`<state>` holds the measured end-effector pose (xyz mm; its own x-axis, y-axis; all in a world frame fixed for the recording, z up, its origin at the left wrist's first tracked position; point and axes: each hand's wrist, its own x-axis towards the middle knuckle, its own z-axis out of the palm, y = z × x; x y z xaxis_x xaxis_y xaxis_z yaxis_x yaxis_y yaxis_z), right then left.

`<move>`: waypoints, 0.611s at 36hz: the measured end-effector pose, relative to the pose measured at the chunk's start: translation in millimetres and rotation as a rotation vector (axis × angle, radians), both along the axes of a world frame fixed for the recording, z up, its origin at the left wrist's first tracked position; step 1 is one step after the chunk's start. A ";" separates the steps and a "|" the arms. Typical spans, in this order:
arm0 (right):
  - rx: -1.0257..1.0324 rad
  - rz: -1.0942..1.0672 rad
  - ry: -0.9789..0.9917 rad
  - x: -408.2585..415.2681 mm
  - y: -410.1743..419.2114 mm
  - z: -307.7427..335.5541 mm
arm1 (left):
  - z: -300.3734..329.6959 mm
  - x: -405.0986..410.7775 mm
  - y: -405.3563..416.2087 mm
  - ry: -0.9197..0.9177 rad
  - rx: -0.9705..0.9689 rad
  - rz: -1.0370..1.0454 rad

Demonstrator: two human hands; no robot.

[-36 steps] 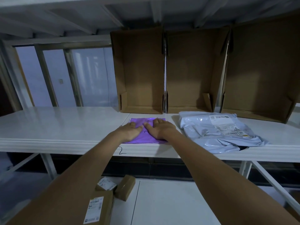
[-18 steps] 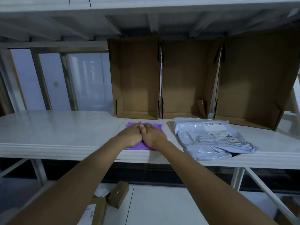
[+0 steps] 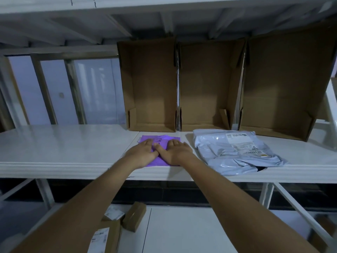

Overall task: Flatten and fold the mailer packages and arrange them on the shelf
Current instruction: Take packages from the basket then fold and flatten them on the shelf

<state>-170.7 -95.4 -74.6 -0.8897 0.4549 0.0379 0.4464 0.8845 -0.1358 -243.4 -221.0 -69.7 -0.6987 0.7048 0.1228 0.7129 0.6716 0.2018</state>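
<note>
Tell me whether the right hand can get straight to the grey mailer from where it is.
Probably yes. The right hand presses flat on the purple mailer, and the grey mailer lies just beside it on the same shelf, with nothing between them.

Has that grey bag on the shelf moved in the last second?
No. The grey mailer lies before the cardboard boxes, as earlier; only the camera shifted.

Purple mailer [image 3: 167,140] flat on white shelf [image 3: 63,143]; grey mailer [image 3: 231,152] crumpled, just right.
</note>
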 end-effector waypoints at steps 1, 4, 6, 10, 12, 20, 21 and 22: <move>0.018 -0.018 -0.010 1.0 0.0 0.8 | 0.6 0.1 0.0 -0.011 -0.001 0.018; 0.054 -0.056 -0.029 5.7 -0.6 2.5 | 1.8 -3.0 -0.6 -0.027 -0.032 0.069; 0.063 -0.062 -0.025 7.7 -0.6 3.1 | 1.9 -5.5 0.1 -0.039 -0.037 0.088; 0.056 -0.054 -0.021 6.6 1.8 2.2 | 7.8 -7.1 1.0 -0.110 -0.026 0.083; 0.062 -0.039 0.028 5.7 5.2 2.5 | 14.1 -11.5 1.9 -0.159 -0.004 0.107; -0.049 0.076 0.266 -25.8 10.1 7.2 | 16.7 -33.3 18.5 -0.162 0.169 0.035; -0.122 0.093 0.268 -29.9 7.9 8.3 | 14.6 -34.1 22.6 -0.182 0.164 0.004; -0.186 0.119 0.262 -34.0 6.3 8.6 | 12.5 -33.7 25.5 -0.190 0.143 -0.022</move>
<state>-204.7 -89.1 -66.0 -0.9079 0.3690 0.1988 0.2700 0.8777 -0.3959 -277.2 -195.4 -57.2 -0.7037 0.7047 0.0907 0.6671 0.6114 0.4256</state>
